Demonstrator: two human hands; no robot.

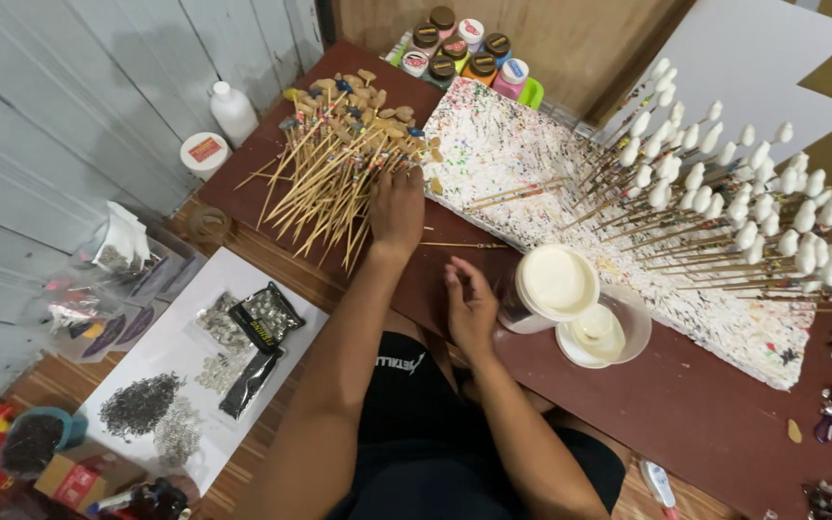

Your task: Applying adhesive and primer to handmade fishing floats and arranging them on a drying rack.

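Left hand: reaches forward, fingers curled into the heap of thin bamboo skewers with small brown painted tips on the dark red-brown tabletop; a closed hold on a stick seems likely, though the fingertips are hidden. Right hand: rests on the near table edge, fingers loose, empty, just beside the round white-lidded plastic tub. White paint-spattered foam slab: holds white-tipped skewers.

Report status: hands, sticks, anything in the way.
Left hand on the stick pile, grip unclear. Right hand open on the board, beside the white tub. Nothing between.
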